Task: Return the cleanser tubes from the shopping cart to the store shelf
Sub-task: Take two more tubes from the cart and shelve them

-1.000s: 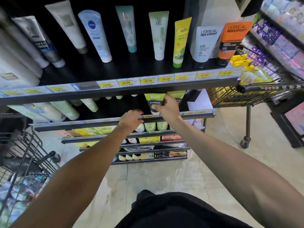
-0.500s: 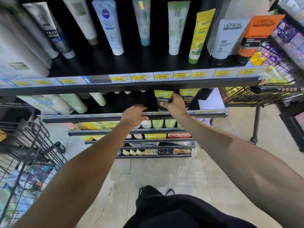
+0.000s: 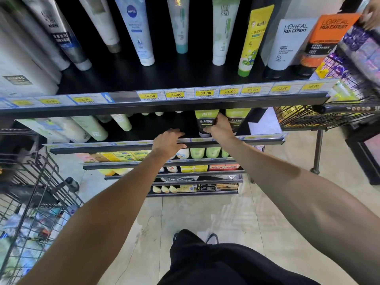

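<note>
My right hand [image 3: 219, 126] grips a green-and-black cleanser tube [image 3: 204, 121] standing on the second shelf [image 3: 261, 138], beside a matching tube [image 3: 236, 118] to its right. My left hand [image 3: 167, 141] rests on that shelf's front rail with fingers spread, holding nothing. The shopping cart [image 3: 26, 194] stands at lower left with several blurred items in its basket. The top shelf [image 3: 164, 105] carries a row of upright tubes, among them a blue Nivea tube [image 3: 135, 27] and a yellow one [image 3: 254, 40].
A second wire cart [image 3: 329, 116] with yellow-green packs stands at the right, close to the shelf end. Another person's hand [image 3: 372, 15] shows at the top right corner. Lower shelves hold small boxes and bottles. Tiled floor lies below my arms.
The view has shifted slightly, so the shelves sit lower in frame. My right hand stays on the green-and-black tube on the second shelf. My left hand remains on the rail.
</note>
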The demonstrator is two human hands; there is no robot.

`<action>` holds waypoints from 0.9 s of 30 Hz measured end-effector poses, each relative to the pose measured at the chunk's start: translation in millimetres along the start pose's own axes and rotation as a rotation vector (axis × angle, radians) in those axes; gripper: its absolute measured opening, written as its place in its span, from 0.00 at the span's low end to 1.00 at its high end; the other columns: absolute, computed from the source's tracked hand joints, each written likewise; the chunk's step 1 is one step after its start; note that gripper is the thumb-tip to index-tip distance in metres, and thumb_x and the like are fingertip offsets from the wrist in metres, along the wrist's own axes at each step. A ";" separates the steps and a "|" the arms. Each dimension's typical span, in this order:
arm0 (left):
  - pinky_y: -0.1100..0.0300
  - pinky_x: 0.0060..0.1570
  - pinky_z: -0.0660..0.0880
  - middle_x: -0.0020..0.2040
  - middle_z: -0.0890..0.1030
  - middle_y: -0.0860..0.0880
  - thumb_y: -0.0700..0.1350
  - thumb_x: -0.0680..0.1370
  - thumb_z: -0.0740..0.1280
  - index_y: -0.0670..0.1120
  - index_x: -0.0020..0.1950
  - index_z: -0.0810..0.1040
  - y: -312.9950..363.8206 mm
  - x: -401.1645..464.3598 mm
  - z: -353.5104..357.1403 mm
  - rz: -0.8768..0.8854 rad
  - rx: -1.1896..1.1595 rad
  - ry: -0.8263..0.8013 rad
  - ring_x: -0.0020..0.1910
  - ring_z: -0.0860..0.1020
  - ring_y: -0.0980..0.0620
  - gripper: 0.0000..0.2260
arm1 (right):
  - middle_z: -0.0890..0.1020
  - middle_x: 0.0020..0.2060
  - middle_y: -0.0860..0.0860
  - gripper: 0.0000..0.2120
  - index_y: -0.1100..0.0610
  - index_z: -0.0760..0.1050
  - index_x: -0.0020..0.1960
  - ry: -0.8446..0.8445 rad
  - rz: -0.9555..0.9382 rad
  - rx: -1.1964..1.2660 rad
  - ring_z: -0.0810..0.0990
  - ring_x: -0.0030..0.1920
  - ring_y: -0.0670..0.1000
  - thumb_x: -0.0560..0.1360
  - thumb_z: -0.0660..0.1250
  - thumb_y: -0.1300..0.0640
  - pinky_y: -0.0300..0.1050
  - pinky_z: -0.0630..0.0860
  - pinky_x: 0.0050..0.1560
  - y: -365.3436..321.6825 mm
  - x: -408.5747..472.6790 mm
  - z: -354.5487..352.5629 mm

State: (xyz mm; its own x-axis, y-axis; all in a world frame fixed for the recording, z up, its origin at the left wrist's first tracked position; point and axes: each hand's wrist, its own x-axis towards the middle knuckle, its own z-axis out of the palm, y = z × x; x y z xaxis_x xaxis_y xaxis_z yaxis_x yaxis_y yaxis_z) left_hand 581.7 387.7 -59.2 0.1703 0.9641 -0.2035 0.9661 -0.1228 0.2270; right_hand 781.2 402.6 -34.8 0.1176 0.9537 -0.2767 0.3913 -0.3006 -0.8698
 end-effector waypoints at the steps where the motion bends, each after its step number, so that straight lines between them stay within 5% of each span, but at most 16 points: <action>1: 0.49 0.64 0.75 0.75 0.74 0.52 0.59 0.79 0.70 0.55 0.76 0.73 0.0 -0.1 -0.2 0.003 0.001 -0.004 0.69 0.76 0.46 0.26 | 0.82 0.58 0.54 0.23 0.58 0.74 0.65 -0.002 0.005 0.002 0.79 0.63 0.55 0.73 0.75 0.68 0.49 0.74 0.66 0.3 0.1 0.5; 7: 0.49 0.68 0.72 0.78 0.69 0.52 0.57 0.80 0.70 0.54 0.77 0.72 -0.8 0.3 0.2 0.014 -0.002 -0.019 0.73 0.72 0.47 0.26 | 0.82 0.57 0.54 0.22 0.59 0.73 0.65 0.005 0.012 0.024 0.79 0.62 0.56 0.74 0.74 0.68 0.47 0.73 0.61 0.5 2.0 1.2; 14: 0.49 0.68 0.72 0.78 0.70 0.52 0.58 0.80 0.70 0.54 0.77 0.71 -1.8 1.6 3.7 0.028 0.012 -0.012 0.74 0.72 0.47 0.26 | 0.82 0.60 0.54 0.28 0.57 0.72 0.69 0.001 0.018 -0.012 0.78 0.64 0.57 0.72 0.77 0.66 0.51 0.73 0.67 1.5 0.2 0.4; 22: 0.47 0.69 0.71 0.78 0.69 0.51 0.57 0.80 0.69 0.52 0.78 0.70 -0.2 1.1 3.7 0.040 0.048 -0.034 0.75 0.70 0.47 0.27 | 0.82 0.56 0.56 0.22 0.58 0.71 0.65 -0.004 0.041 -0.039 0.80 0.58 0.56 0.74 0.74 0.66 0.46 0.72 0.55 1.4 -13.0 -1.7; 27: 0.47 0.65 0.74 0.71 0.76 0.46 0.57 0.80 0.69 0.49 0.78 0.69 5.3 -12.8 -2.6 0.043 0.063 -0.025 0.67 0.77 0.43 0.28 | 0.80 0.58 0.47 0.27 0.58 0.69 0.74 0.027 0.050 0.024 0.79 0.61 0.51 0.77 0.70 0.66 0.41 0.71 0.59 2.2 -36.7 -5.0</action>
State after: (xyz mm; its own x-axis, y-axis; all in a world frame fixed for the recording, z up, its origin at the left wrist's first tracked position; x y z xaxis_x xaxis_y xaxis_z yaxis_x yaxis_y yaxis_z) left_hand 584.2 375.4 -52.9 0.2163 0.9515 -0.2187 0.9679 -0.1796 0.1759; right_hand 782.3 367.0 -24.5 0.1613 0.9373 -0.3090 0.3622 -0.3475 -0.8649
